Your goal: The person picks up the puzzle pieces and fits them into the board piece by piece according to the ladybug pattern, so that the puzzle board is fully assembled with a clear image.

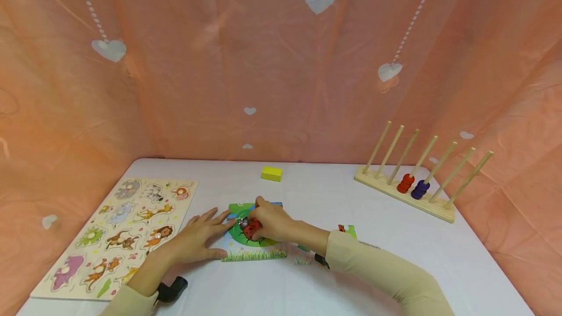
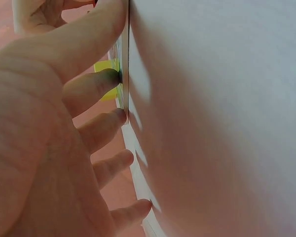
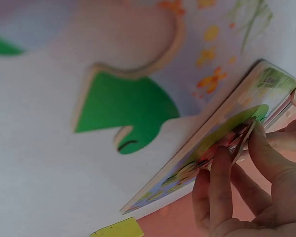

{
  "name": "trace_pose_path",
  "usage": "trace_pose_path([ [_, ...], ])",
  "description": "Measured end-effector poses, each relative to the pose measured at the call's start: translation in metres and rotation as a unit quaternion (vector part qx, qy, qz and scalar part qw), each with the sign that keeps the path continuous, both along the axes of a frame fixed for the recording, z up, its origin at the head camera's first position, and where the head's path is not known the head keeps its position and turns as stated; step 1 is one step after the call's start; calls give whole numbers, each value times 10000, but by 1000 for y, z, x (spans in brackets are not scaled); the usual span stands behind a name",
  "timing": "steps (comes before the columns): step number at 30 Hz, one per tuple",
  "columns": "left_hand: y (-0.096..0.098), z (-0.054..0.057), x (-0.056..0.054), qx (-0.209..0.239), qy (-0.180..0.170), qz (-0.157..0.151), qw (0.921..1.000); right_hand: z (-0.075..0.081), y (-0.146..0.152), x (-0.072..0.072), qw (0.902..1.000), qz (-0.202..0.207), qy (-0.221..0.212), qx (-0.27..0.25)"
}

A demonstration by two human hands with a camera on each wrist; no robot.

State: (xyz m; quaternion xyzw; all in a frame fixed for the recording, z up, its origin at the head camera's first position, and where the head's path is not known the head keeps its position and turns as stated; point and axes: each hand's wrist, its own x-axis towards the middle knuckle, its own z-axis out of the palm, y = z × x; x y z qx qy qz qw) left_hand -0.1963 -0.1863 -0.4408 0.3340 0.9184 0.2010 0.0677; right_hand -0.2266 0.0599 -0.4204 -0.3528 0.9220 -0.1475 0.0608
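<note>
Beige sleeves (image 1: 388, 272) nearest my camera, right grip (image 1: 273, 221) pinching a thin puzzle piece (image 3: 242, 142) at the ladybug board (image 1: 256, 254), left grip (image 1: 197, 239) spread wide at the board's left edge, yellow block (image 1: 271, 174) beyond it.

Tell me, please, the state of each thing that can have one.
Left hand: spread, touching the ladybug puzzle.
Right hand: pinching a piece.
Ladybug puzzle: lying flat.
Green piece: loose, not held.
Animal board: lying flat.
Peg rack: upright, mostly bare.
Red rings: threaded.
Blue rings: threaded.
Yellow block: lying untouched.
</note>
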Motion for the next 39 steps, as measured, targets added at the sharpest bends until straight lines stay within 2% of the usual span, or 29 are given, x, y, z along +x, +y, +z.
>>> trace_pose_path([
  [5, 0, -2, 1, 17, -47, 24, 10000, 0, 0, 3, 9998, 61, 140, -128],
  [10, -1, -2, 2, 26, -8, 19, 10000, 1, 8, 8, 9984, 186, 87, -535],
  [12, -1, -2, 2, 10, 50, 16, 10000, 1, 13, 10, 9982, 263, 211, -501],
  [14, -1, -2, 2, 7, 87, 11, 10000, 1, 17, 12, 9982, 406, 429, -137],
  [17, -1, -2, 1, 14, 104, 13, 9999, 1, 22, 16, 9911, 700, 671, 917],
  [20, -1, -1, 1, 18, 77, 26, 10000, 5, 25, 22, 9792, 949, 511, 1717],
  [22, -1, -1, 2, 24, 51, 39, 10000, 7, 26, 27, 9757, 1013, 370, 1909],
  [28, -1, 1, 2, 41, 61, 9, 10000, 10, 28, 44, 9732, 1157, 219, 1974],
  [32, -1, 1, 3, 40, 102, -3, 9999, 8, 27, 54, 9766, 1111, -47, 1842],
  [39, 0, 2, 3, 72, 133, -11, 9999, 4, 24, 55, 9821, 1008, -272, 1567],
])
